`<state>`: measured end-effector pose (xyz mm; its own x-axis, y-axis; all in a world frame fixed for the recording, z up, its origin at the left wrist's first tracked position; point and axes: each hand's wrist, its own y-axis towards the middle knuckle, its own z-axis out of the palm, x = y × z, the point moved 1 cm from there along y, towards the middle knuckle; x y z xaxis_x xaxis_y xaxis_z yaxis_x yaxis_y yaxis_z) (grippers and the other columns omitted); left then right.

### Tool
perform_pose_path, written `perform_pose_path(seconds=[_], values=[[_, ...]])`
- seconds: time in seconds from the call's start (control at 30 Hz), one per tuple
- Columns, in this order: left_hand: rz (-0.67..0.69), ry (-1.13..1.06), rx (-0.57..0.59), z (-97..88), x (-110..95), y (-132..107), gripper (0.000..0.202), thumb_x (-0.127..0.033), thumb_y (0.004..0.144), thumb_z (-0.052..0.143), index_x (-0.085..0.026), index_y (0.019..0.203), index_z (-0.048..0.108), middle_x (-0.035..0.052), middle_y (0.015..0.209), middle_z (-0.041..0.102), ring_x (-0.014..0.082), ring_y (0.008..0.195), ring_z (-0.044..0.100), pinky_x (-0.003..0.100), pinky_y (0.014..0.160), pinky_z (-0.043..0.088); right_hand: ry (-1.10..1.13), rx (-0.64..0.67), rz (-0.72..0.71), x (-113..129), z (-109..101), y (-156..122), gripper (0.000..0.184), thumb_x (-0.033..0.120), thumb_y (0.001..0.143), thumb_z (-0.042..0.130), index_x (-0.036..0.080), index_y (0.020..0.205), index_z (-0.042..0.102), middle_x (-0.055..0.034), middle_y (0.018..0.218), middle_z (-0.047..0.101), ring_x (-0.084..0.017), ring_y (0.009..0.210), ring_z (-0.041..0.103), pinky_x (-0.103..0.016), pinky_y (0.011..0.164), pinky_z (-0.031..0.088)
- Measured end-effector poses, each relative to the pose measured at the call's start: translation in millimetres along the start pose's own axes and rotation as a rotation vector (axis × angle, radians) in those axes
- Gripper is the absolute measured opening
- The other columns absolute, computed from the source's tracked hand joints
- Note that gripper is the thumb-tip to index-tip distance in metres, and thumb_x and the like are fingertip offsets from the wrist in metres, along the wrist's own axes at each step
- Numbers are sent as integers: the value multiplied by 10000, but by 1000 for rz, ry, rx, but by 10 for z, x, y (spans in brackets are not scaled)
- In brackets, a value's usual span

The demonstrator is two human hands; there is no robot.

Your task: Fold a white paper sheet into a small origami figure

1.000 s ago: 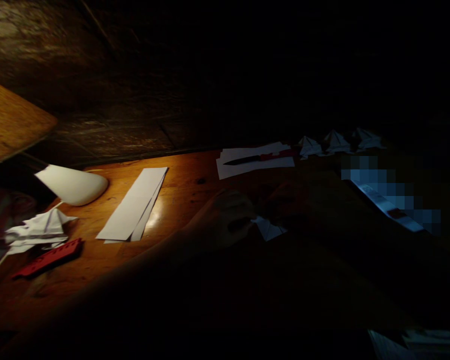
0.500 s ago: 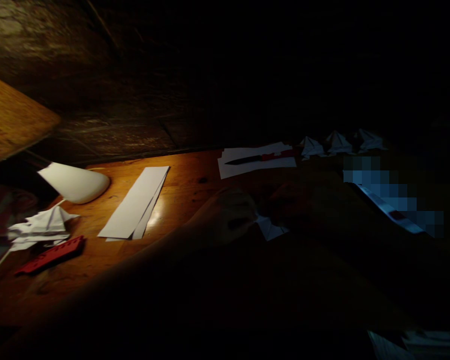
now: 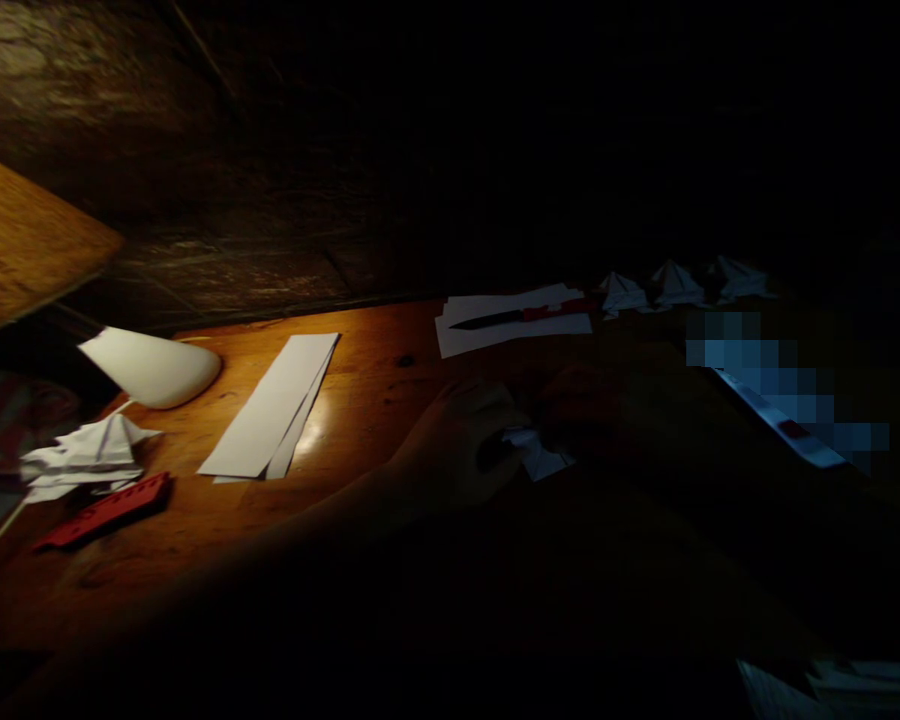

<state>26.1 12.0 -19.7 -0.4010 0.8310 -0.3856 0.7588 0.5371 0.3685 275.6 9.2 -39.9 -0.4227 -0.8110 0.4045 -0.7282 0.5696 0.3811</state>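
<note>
The scene is very dark, lit only at the left. My left hand (image 3: 461,440) rests on the wooden table (image 3: 360,390) with its fingers curled onto a small folded white paper (image 3: 541,458). My right hand (image 3: 581,405) is a dim shape just right of that paper, touching it; its fingers are hard to make out. Both hands meet over the paper near the table's middle.
A stack of white paper strips (image 3: 274,405) lies left of my hands. A white lamp head (image 3: 154,367), crumpled folded paper (image 3: 82,455) and a red ruler-like bar (image 3: 105,510) sit at far left. A red-handled knife (image 3: 521,315) lies on sheets behind; three folded paper pieces (image 3: 671,285) stand beyond.
My left hand has shifted slightly and its fingers have closed more over the small paper, which looks more bunched. Everything else stays put.
</note>
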Motion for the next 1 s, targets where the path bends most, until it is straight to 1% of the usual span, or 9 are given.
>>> perform_pose_path(seconds=[0.07, 0.13, 0.33, 0.5, 0.63, 0.73, 0.8, 0.9, 1.0], values=[[-16, 6, -22, 23, -20, 20, 131, -206, 914, 686, -202, 1035, 735, 51, 998, 698, 243, 1022, 623, 428, 922, 499, -10, -1, -14, -11, 9, 0, 209, 210, 975, 615, 245, 1145, 731, -76, 1223, 730, -256, 1161, 647, -429, 958, 524], [-26, -11, -41, 39, -16, 33, 77, -194, 928, 686, -202, 976, 747, 39, 962, 697, 226, 986, 626, 407, 893, 496, -7, -11, -11, -20, 19, 0, 196, 207, 969, 623, 250, 1127, 731, -66, 1202, 736, -254, 1147, 651, -430, 957, 522], [-16, 1, -61, 56, 21, 38, 69, -183, 905, 701, -215, 931, 757, 29, 942, 683, 204, 936, 617, 374, 849, 492, 15, -28, -14, -15, 17, 6, 189, 222, 961, 645, 256, 1125, 732, -64, 1205, 742, -257, 1162, 652, -430, 961, 520], [17, 43, -41, 49, 40, 62, 60, -187, 913, 713, -195, 854, 725, 23, 983, 686, 201, 987, 616, 363, 875, 477, 35, -9, -4, -57, 18, -6, 186, 243, 936, 697, 263, 1115, 746, -57, 1218, 735, -254, 1176, 649, -416, 970, 516], [70, 93, 2, 23, 70, 75, 39, -196, 916, 721, -202, 882, 739, 17, 1008, 690, 202, 987, 613, 365, 879, 472, 8, 5, -23, -52, 2, -10, 148, 223, 935, 690, 264, 1060, 758, -61, 1224, 727, -251, 1166, 650, -416, 972, 519], [90, 104, 19, 10, 93, 66, 49, -213, 933, 715, -208, 901, 753, 22, 1011, 691, 200, 973, 614, 351, 847, 477, -16, 17, -17, -12, -31, -1, 145, 202, 944, 668, 256, 1038, 766, -72, 1227, 725, -252, 1159, 655, -411, 951, 532], [100, 97, 9, 11, 104, 53, 70, -217, 955, 696, -210, 922, 757, 23, 1016, 688, 188, 965, 617, 334, 828, 482, -12, 22, -18, 9, -49, 5, 147, 219, 962, 655, 239, 1057, 766, -83, 1216, 732, -253, 1163, 659, -407, 942, 540], [136, 105, -22, 24, 108, 33, 101, -216, 981, 664, -203, 945, 757, 28, 1021, 691, 178, 968, 621, 329, 837, 493, -1, 29, -34, 24, -65, 4, 168, 249, 976, 656, 243, 1108, 760, -75, 1217, 743, -244, 1180, 660, -404, 965, 540], [145, 113, -40, 40, 105, 21, 104, -225, 986, 657, -211, 979, 761, 28, 1018, 696, 180, 978, 623, 339, 856, 501, 11, 13, 19, 47, -91, 1, 230, 249, 971, 671, 240, 1189, 745, -76, 1231, 748, -235, 1150, 683, -395, 967, 546]])
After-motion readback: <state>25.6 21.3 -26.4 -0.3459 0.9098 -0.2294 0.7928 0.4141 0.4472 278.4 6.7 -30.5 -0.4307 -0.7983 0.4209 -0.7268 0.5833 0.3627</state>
